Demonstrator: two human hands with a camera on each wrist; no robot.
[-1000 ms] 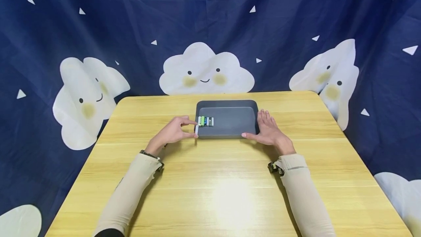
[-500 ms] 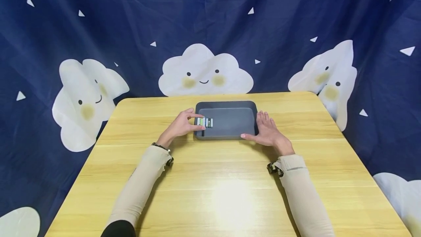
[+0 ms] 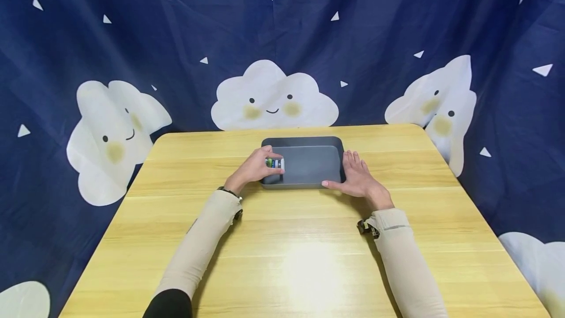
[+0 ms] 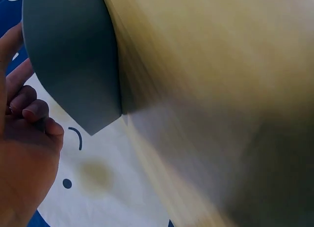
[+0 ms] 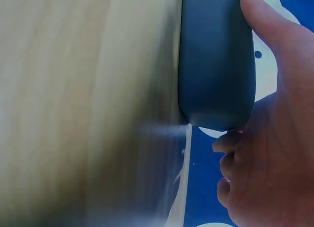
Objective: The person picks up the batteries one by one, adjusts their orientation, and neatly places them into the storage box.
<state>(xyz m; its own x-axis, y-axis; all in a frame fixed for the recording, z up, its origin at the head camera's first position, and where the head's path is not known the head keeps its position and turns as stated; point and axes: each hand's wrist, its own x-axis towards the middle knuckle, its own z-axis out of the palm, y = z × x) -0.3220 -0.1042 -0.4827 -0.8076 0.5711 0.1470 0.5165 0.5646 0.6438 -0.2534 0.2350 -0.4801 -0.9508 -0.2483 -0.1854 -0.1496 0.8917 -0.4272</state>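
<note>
In the head view a dark grey tray [image 3: 311,163] lies near the table's far edge. My left hand [image 3: 253,166] reaches over its left side, thumb and index finger pinching a pale battery [image 3: 282,165] by its two ends. Just left of that battery, a row of several batteries [image 3: 273,163], green, blue and dark, shows between the fingers; part of the row is hidden by the hand. My right hand [image 3: 358,175] rests along the tray's right rim with fingers straight and thumb over the front corner. Both wrist views show only the tray's outer wall [image 4: 73,55], not the batteries.
The tray stands on a light wooden table [image 3: 282,239]. Behind and beside the table hangs a dark blue curtain [image 3: 176,9] with white smiling clouds. The tray's walls rise around the batteries.
My left hand has carried the pale battery from the tray's left rim rightward over the row to the row's right end. The right hand keeps its place on the tray.
</note>
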